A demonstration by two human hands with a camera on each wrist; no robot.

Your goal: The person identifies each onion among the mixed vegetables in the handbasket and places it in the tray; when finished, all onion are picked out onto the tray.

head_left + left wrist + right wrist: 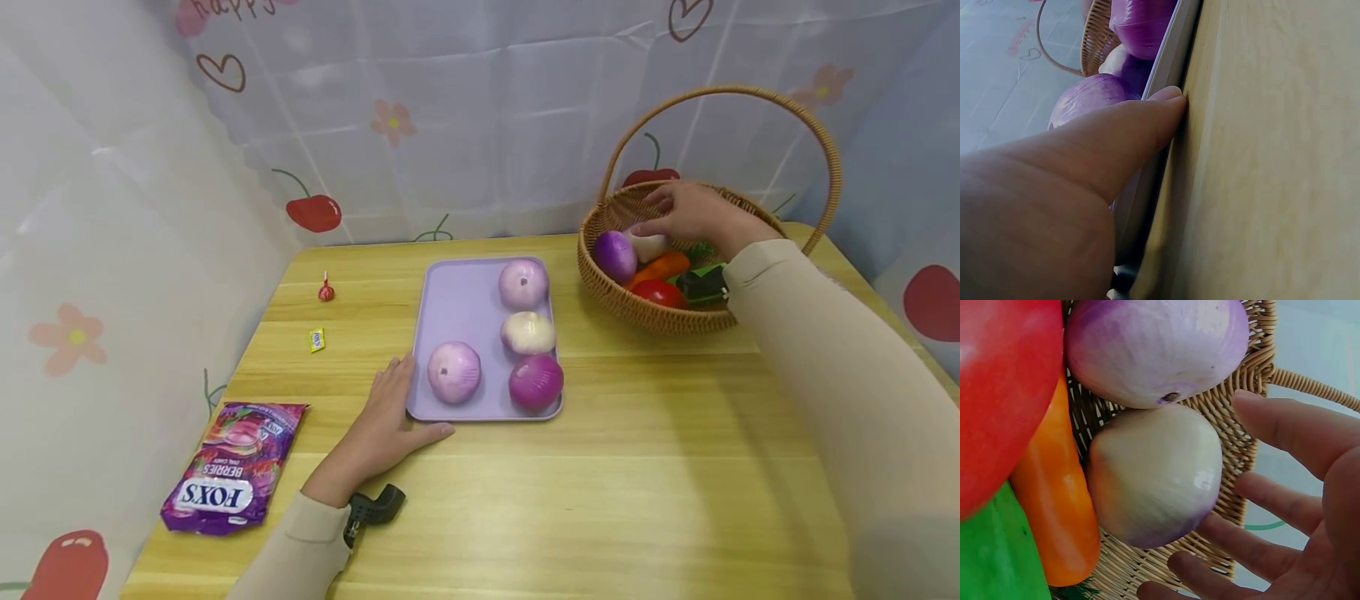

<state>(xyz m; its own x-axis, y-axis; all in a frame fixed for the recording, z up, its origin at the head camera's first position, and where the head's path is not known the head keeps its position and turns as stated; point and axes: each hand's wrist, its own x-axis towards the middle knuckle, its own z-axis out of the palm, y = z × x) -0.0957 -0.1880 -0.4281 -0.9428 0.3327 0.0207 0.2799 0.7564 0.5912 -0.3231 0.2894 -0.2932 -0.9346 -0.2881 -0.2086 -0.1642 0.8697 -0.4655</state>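
My right hand [686, 212] reaches into the wicker basket [637, 312], fingers spread. In the right wrist view, that hand [1310, 506] is beside a white turnip with a purple tinge [1157, 472]; a fingertip overlaps its edge, and I cannot tell whether they touch. A purple-and-white turnip [1154, 350] lies against it. My left hand [382, 417] rests at the near left corner of the lilac tray [461, 292], thumb along its front edge. On the tray are two pale purple onions [523, 284], a whitish turnip [528, 332] and a darker purple onion [536, 382].
Also in the basket are a carrot [660, 268], a red tomato [660, 293] and green vegetables [701, 283]. The basket's tall handle [720, 89] arches over it. Left of the tray lie a red lollipop [326, 291], a yellow wrapped candy [317, 340] and a purple candy bag [232, 467].
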